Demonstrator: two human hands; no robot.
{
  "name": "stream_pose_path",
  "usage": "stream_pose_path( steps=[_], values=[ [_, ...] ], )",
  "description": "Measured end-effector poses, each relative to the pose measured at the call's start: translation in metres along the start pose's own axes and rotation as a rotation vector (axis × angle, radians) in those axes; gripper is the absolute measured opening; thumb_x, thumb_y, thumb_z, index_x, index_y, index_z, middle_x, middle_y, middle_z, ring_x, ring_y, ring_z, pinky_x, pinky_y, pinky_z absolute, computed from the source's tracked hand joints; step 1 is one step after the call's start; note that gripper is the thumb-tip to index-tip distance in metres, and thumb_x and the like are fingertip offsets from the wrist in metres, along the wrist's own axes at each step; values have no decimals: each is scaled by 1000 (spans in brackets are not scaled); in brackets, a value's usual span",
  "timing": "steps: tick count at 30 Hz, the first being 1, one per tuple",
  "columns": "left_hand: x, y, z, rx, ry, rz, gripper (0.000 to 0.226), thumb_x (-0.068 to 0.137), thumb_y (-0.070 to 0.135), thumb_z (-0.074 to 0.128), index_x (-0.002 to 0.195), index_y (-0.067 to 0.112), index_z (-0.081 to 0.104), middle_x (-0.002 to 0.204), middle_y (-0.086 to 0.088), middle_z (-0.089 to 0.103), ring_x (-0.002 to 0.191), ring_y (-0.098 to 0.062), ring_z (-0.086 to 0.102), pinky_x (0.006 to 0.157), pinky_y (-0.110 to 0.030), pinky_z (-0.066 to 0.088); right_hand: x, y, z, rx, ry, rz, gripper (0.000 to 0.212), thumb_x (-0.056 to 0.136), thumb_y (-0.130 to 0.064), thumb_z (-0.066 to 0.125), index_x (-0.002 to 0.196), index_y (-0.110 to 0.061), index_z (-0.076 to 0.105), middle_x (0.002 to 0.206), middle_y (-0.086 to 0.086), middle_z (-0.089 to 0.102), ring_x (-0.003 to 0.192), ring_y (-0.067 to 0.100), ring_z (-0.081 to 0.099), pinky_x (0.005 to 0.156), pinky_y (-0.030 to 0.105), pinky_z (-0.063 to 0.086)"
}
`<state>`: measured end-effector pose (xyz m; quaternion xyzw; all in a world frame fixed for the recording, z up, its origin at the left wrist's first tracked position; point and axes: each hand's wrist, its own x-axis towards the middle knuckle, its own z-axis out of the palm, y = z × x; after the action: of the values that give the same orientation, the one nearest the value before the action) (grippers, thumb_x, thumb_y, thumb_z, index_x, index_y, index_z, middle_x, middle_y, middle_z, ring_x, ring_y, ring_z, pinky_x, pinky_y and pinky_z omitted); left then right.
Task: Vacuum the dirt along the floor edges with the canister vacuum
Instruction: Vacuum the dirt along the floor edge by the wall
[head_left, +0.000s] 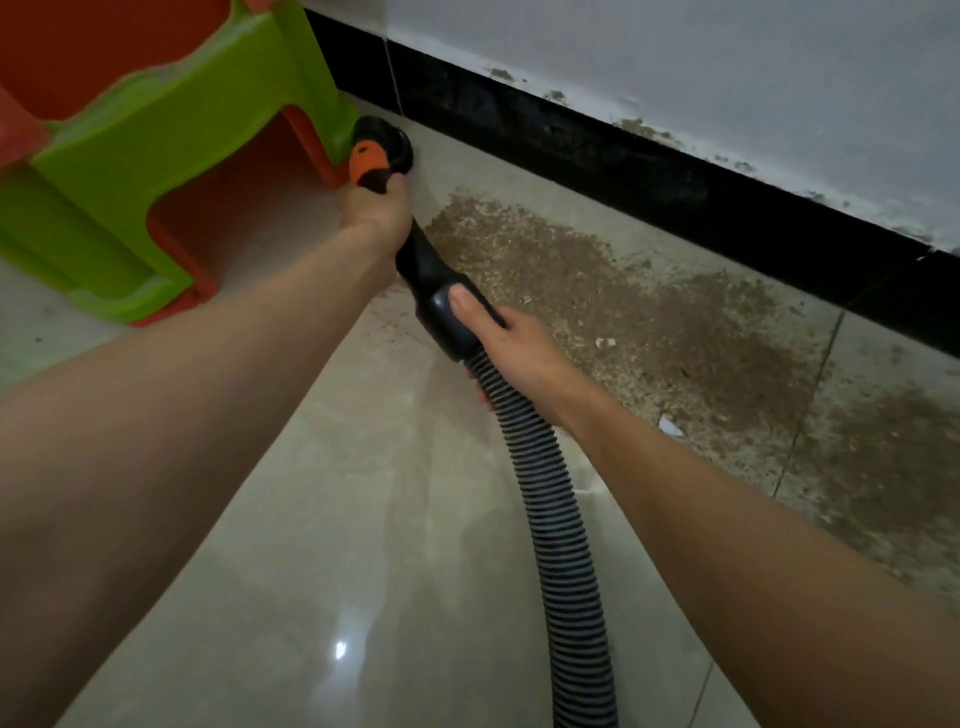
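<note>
A black vacuum wand (434, 273) ends in an orange collar and a round black brush nozzle (387, 140), which sits on the floor by the leg of a green stool. My left hand (376, 208) grips the wand just behind the orange collar. My right hand (511, 348) grips the black cuff where the ribbed hose (561, 530) joins, thumb on top. Brown dirt (639, 317) spreads over the tiles along the black baseboard, to the right of the nozzle. The canister is out of view.
A green and orange plastic stool (156, 156) stands at upper left, close to the nozzle. A black baseboard (675, 182) runs diagonally under a white, stained wall. Glossy beige tiles (337, 519) fill the foreground. Small white scraps (670, 426) lie in the dirt.
</note>
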<state>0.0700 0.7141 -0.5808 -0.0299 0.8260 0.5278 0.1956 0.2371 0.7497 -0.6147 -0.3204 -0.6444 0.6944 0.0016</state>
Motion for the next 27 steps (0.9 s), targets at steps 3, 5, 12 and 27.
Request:
stream_pose_path(
  steps=[3,5,12,27],
  values=[
    [-1,8,5,-82,-70,27,51,98,38,50,135,7,38,110,-5,56,105,-24,58,87,-35,52,18,-18,0,104,-58,37,56,86,-66,56,89,-11,62,64,6,63,50,17,61,50,28,53],
    [-2,11,4,-135,-114,24,50,96,39,55,133,8,42,100,0,56,93,-17,58,70,-24,50,30,-31,3,187,-80,42,59,88,-65,55,87,-6,60,55,4,59,45,17,57,45,26,51],
    [10,19,-18,-150,-146,42,41,96,31,57,129,7,50,92,4,56,66,1,50,30,-6,32,63,-61,25,227,-131,61,62,90,-65,51,91,-3,56,57,5,53,43,17,53,43,25,47],
    [-39,-15,1,-241,-345,-125,53,97,37,53,133,-1,44,118,-13,60,98,-25,61,75,-32,54,-25,-14,-12,-229,181,-4,45,83,-68,56,86,-24,57,81,3,66,70,20,64,75,44,58]
  ],
)
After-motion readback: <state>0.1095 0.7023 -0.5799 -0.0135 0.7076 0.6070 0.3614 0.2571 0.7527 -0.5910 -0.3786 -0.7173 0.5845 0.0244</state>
